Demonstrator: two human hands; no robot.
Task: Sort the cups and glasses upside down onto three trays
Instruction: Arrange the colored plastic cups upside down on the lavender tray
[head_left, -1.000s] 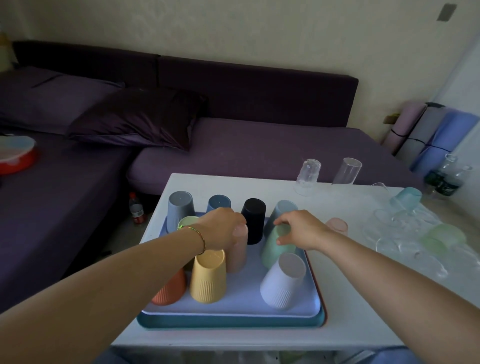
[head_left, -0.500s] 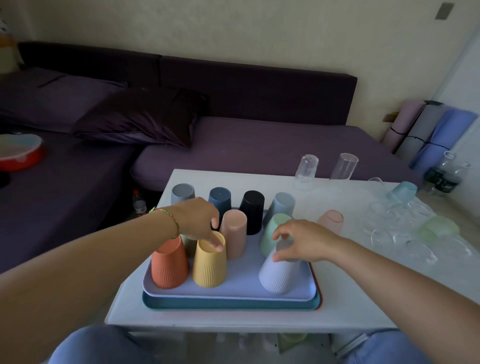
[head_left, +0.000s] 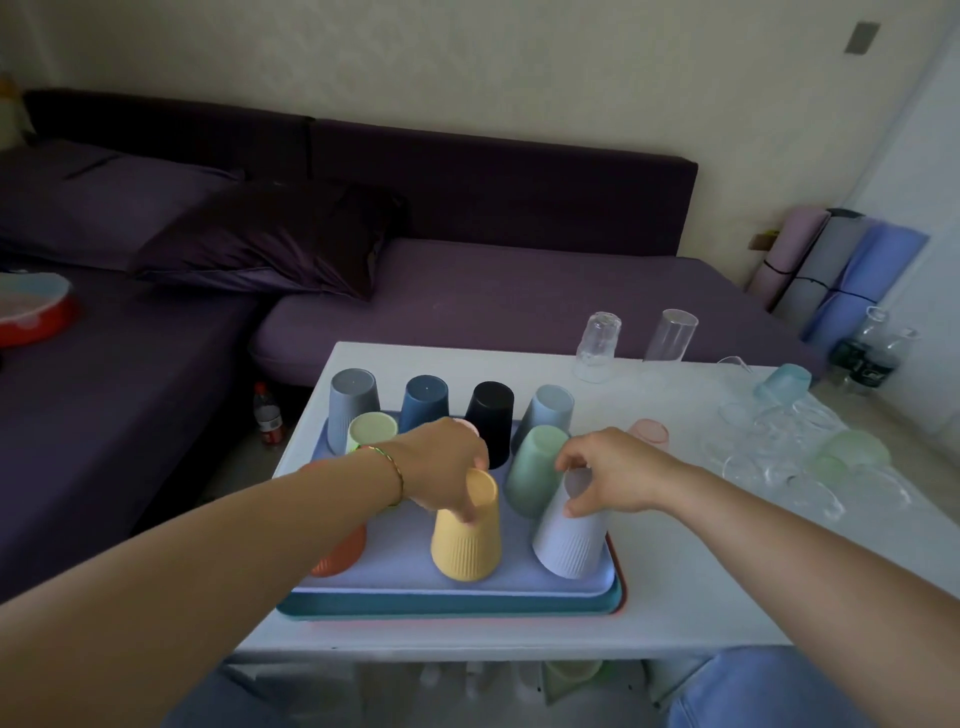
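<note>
Shifted toward three o'clock, yellow cup (head_left: 467, 538) is gripped by left hand (head_left: 441, 462), pale cup (head_left: 571, 540) by right hand (head_left: 615, 475); spacing them evenly seems next.

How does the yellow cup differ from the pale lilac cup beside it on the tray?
Colour: the yellow cup is warm yellow, the pale lilac cup nearly white.
Grip: the left hand holds the yellow cup's top; the right hand holds the pale lilac cup's.
Place: the yellow cup stands mid-front on the top tray, the pale lilac cup by its right edge.
Both are upside down with ribbed lower walls.
</note>
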